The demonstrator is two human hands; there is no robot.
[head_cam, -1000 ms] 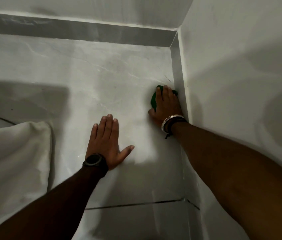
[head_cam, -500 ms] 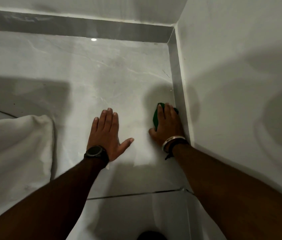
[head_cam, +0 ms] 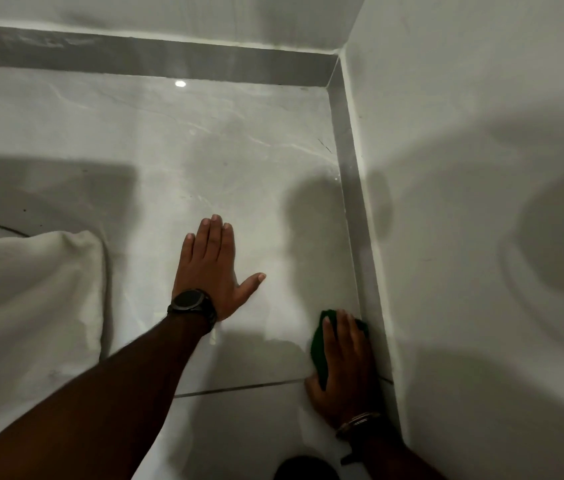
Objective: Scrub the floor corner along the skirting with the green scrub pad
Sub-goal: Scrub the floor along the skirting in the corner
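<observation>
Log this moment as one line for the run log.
right hand: pressing green scrub pad on floor beside skirting | left hand: flat on floor

We've got one head cam only, wide-angle, looking steeply down and forward, close over the floor (head_cam: 239, 161). Left hand (head_cam: 211, 268) sits mid-frame, right hand (head_cam: 342, 368) lower right; wall corner beyond both.

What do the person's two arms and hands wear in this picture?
Both forearms are bare, with no sleeves and no gloves. The left hand has a black round-faced watch at the wrist. The right hand has a metal bangle at the wrist.
</observation>
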